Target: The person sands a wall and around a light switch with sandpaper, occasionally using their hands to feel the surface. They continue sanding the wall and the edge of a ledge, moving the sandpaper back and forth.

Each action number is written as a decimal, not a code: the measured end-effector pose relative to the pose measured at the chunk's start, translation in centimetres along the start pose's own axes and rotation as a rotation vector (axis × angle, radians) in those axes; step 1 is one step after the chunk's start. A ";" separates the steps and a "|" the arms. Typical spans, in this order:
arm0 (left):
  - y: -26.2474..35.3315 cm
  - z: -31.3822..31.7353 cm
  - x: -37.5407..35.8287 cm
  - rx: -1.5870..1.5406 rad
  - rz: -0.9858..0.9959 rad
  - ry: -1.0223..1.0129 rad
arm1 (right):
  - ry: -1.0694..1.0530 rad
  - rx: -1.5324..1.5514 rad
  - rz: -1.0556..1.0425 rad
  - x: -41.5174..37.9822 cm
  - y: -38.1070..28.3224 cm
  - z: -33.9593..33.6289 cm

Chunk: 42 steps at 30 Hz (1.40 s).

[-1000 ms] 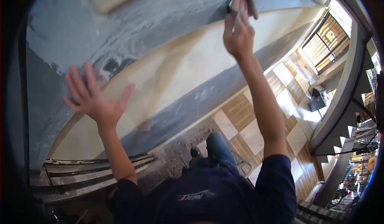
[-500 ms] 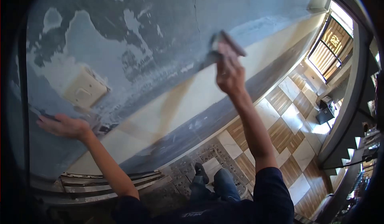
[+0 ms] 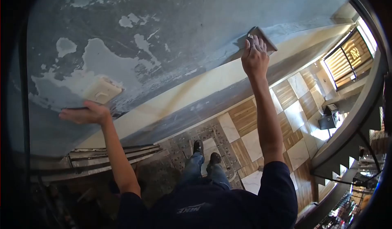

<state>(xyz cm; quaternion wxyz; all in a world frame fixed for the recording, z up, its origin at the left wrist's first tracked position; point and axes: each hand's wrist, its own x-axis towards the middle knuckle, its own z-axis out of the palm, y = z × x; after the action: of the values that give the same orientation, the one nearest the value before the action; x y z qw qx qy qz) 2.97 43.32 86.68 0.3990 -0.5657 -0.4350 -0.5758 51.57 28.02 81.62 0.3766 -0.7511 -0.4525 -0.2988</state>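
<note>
My right hand point(image 3: 257, 59) presses a folded brown sheet, which looks like sandpaper point(image 3: 267, 42), to the wall point(image 3: 183, 37), right above the cream band. Its fingers lie over the sheet, whose dark edge shows beyond them. At the left, my left hand point(image 3: 87, 113) has its fingers stretched out close to the wall, just below a cream switch plate point(image 3: 107, 89). Grey paint covers this wall, with pale bare patches point(image 3: 98, 59) around the plate and a lighter streak near my right hand.
A cream band point(image 3: 212, 73) runs along the wall above a grey lower strip. Below my left arm are slatted boards point(image 3: 110, 155). Wood-and-marble tiles point(image 3: 249, 118) cover the floor. A dark box point(image 3: 326, 122) and a barred gate point(image 3: 347, 61) stand at the right.
My right hand has moved right along the wall with the sheet. My view has shifted, so the wall patches and switch plate appear lower and further right. My left hand stays by the plate.
</note>
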 end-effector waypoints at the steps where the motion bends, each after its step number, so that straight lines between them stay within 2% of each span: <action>1: 0.2 -0.1 -0.1 0.006 -0.010 -0.009 | -0.009 0.013 0.000 -0.9 -0.6 0.5; 3: 0.4 0.0 0.1 -0.021 -0.034 -0.005 | 0.154 0.103 0.035 -2.5 -2.8 1.4; 4: 0.4 0.0 0.2 -0.030 -0.029 0.000 | 0.170 0.222 0.122 -4.2 -4.9 1.9; 5: 0.4 -0.2 0.2 -0.042 -0.023 -0.003 | 0.200 0.378 0.043 -5.8 -6.3 2.2; 7: 0.2 -0.1 0.4 -0.054 -0.037 0.015 | 0.126 0.603 -0.002 -8.0 -9.6 1.8; 8: 0.2 -0.1 0.2 -0.053 -0.054 0.015 | 0.020 0.532 -0.031 -8.7 -9.8 1.4; 9: 0.4 -0.2 0.1 -0.081 -0.056 0.020 | 0.037 0.510 -0.024 -8.2 -8.8 1.6; 11: 0.7 -0.3 0.3 -0.060 -0.080 0.013 | 0.247 0.507 -0.010 -6.3 -6.4 2.8; 13: 0.9 -0.7 0.4 -0.080 -0.058 0.011 | 0.363 0.498 0.259 -3.4 -3.8 4.2; 15: 0.8 -0.3 0.7 -0.096 -0.026 0.024 | 0.166 0.251 0.224 -0.3 -0.8 2.2; 16: 0.6 -0.3 0.5 -0.099 -0.040 0.018 | 0.169 0.248 0.233 0.0 -1.1 1.8; 18: 0.3 -0.5 0.4 -0.114 -0.055 -0.003 | 0.222 0.085 0.024 -0.1 -1.5 0.9; 19: 0.5 -0.4 0.7 -0.134 -0.045 0.005 | 0.223 0.069 0.023 -0.3 -1.3 0.5; 21: 0.7 -0.3 0.4 -0.161 -0.043 0.008 | 0.165 0.213 -0.126 -1.0 -1.2 -0.4; 22: 0.4 -0.2 0.3 -0.152 -0.042 0.002 | 0.090 0.193 -0.167 -0.5 1.0 -0.5; 23: 0.2 -0.3 0.2 -0.138 -0.042 -0.005 | 0.130 0.144 -0.140 0.2 2.8 -0.3; 25: 0.4 -0.5 0.4 -0.136 0.004 0.003 | 0.057 -0.013 0.000 2.8 4.9 -1.0; 26: 0.5 -0.6 0.6 -0.127 0.050 0.016 | 0.020 0.005 0.039 2.9 5.5 -0.3; 27: 0.8 -0.5 0.8 -0.135 0.040 0.023 | 0.028 -0.005 0.033 3.0 4.6 -0.5; 29: 1.0 -0.8 1.0 -0.165 0.056 0.021 | -0.123 0.041 0.078 1.4 0.8 -0.8; 30: 1.2 -0.6 0.9 -0.165 0.041 0.028 | -0.089 -0.021 -0.120 -0.2 -0.3 -0.7; 31: 1.2 -0.6 0.8 -0.165 0.024 0.021 | -0.055 0.034 -0.224 -0.5 -1.1 -1.8; 33: 1.0 -1.1 0.6 -0.158 0.009 -0.004 | -0.159 0.091 -0.086 0.4 3.2 -1.3; 34: 1.1 -1.1 0.7 -0.146 0.028 -0.002 | -0.292 0.014 0.134 1.9 4.6 -1.6; 35: 1.2 -1.0 1.0 -0.136 0.047 0.007 | -0.043 -0.037 -0.025 3.2 5.9 -0.7; 37: 1.4 -1.3 1.4 -0.152 0.065 0.020 | -0.134 -0.184 0.191 3.9 3.6 -0.5; 39: 1.4 -1.2 1.4 -0.182 0.077 0.038 | -0.141 -0.059 0.075 2.1 0.4 -0.8; 41: 1.3 -1.1 0.8 -0.164 0.037 0.031 | -0.022 0.033 -0.195 0.0 -1.0 -1.3; 42: 1.3 -1.1 1.0 -0.176 0.036 0.032 | -0.059 0.086 -0.173 0.1 -1.0 -2.0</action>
<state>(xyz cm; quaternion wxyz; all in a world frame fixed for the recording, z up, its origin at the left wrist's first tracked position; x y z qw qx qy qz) 3.89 41.95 87.72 0.3649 -0.5972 -0.3661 -0.6133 50.53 26.71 83.04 0.3678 -0.7007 -0.5391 -0.2882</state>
